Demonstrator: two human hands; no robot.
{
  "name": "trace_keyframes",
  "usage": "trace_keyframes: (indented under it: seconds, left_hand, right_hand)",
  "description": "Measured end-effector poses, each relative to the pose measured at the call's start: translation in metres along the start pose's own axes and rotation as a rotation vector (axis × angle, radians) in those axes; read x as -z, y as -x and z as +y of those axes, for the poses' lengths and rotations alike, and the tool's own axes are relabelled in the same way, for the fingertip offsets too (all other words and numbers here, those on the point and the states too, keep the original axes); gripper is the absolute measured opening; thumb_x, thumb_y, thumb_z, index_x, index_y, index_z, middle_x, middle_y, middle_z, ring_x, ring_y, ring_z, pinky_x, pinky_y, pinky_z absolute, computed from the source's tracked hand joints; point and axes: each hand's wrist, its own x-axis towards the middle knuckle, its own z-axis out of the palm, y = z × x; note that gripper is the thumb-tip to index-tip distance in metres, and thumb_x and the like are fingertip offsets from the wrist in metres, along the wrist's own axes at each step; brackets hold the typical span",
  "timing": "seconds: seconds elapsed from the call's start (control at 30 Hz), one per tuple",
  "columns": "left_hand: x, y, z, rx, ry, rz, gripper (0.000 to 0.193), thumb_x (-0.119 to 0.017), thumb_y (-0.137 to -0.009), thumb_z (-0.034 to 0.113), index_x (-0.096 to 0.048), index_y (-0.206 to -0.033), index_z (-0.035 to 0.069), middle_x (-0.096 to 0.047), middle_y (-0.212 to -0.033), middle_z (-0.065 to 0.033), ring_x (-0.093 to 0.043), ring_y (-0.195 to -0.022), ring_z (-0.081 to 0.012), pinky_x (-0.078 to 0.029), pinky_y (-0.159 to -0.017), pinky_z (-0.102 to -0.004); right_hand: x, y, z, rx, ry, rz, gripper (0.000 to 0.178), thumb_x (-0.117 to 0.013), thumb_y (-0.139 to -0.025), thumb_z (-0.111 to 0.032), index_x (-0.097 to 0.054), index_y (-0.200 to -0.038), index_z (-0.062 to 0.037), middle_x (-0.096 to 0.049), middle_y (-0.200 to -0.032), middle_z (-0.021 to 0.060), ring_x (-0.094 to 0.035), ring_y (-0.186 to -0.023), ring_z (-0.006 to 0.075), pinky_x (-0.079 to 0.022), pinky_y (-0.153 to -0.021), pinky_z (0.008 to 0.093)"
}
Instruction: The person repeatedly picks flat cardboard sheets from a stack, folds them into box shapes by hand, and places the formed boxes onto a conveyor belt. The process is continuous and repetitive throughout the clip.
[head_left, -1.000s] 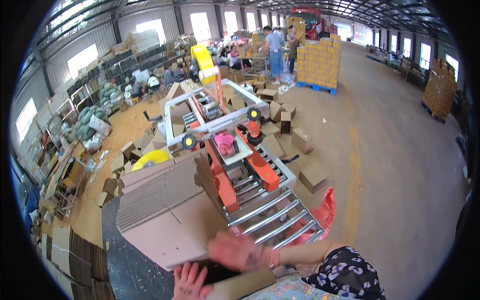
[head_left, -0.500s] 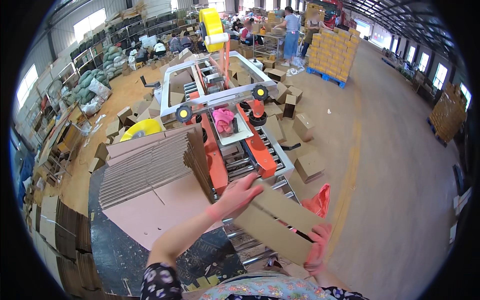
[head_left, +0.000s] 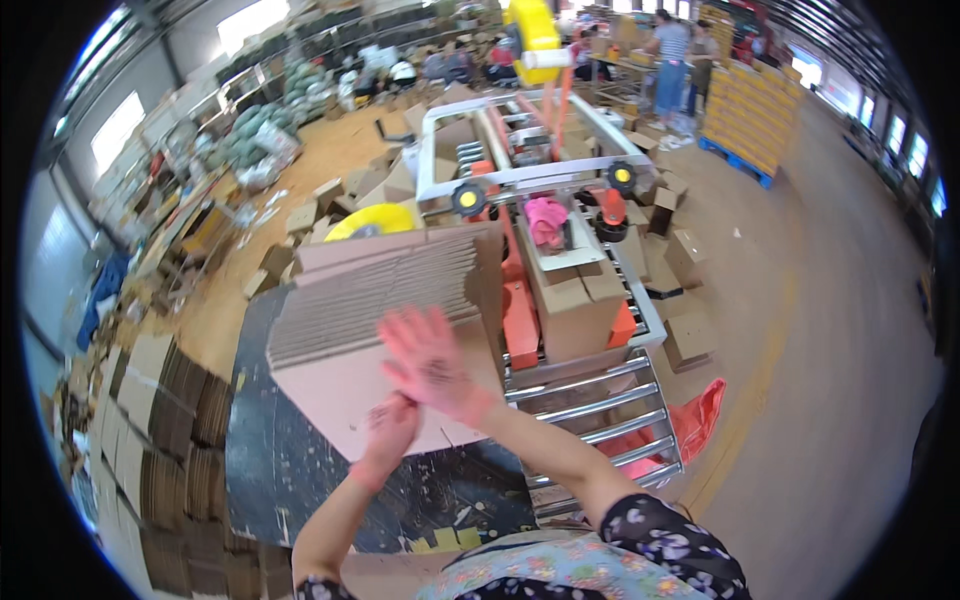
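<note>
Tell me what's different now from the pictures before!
Both hands let go of the cardboard box, which moved forward from above the near rollers to between the orange rails. The left hand and right hand moved left, to the flattened cartons. The pink cloth stayed on its tray.

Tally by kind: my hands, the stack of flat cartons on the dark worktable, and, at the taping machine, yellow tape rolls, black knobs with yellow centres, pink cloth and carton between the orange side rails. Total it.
Hands: 2
Stack of flat cartons: 1
Yellow tape rolls: 2
Black knobs: 2
Pink cloth: 1
Carton: 1
Total: 9
</note>
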Motion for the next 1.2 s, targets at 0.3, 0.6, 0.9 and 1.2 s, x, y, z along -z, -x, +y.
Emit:
trace_keyframes:
  seconds: [0.3, 0.6, 0.9, 1.2]
  left_hand:
    - [0.134, 0.064, -0.064, -0.333, -0.133, 0.006, 0.046, -0.048, -0.098, 0.029, -0.049, -0.133, -0.002, -0.052, -0.133, -0.0229, -0.045, -0.126, -0.0433, -0.034, -0.108, -0.0503]
    - [-0.1, 0.068, -0.12, 0.109, 0.232, -0.374, 0.034, -0.05, -0.098, 0.037, -0.056, -0.098, 0.003, -0.065, -0.093, -0.0195, -0.063, -0.089, -0.0407, -0.048, -0.079, -0.0472]
    - [-0.072, 0.052, -0.086, 0.219, 0.211, -0.148, 0.061, -0.061, -0.092, 0.035, -0.045, -0.137, -0.003, -0.05, -0.138, -0.0249, -0.049, -0.128, -0.0388, -0.038, -0.107, -0.0429]
    - [0.12, 0.059, -0.047, -0.433, -0.299, 0.154, 0.041, -0.059, -0.09, 0.029, -0.056, -0.121, 0.003, -0.06, -0.118, -0.0151, -0.058, -0.102, -0.0349, -0.042, -0.092, -0.045]
  right_hand:
    - [-0.026, 0.145, -0.044, 0.27, -0.426, -0.664, 0.011, -0.064, -0.083, -0.019, -0.062, -0.086, -0.0087, -0.061, -0.111, 0.0123, -0.054, -0.115, 0.0291, -0.039, -0.105, 0.0445]
    - [0.052, 0.081, -0.012, 0.042, -0.352, 0.049, 0.014, -0.073, -0.078, -0.015, -0.064, -0.086, -0.0071, -0.065, -0.11, 0.0101, -0.061, -0.106, 0.032, -0.046, -0.095, 0.0459]
    - [-0.003, -0.019, -0.016, 0.089, 0.271, -0.202, 0.065, -0.06, -0.086, -0.048, -0.051, -0.139, -0.0118, -0.043, -0.148, 0.0129, -0.037, -0.139, 0.033, -0.019, -0.114, 0.0592]
    - [0.048, 0.064, -0.072, 0.376, -0.368, -0.073, 0.018, -0.069, -0.078, -0.026, -0.061, -0.083, -0.0119, -0.063, -0.116, 0.0034, -0.053, -0.122, 0.0263, -0.027, -0.113, 0.0578]
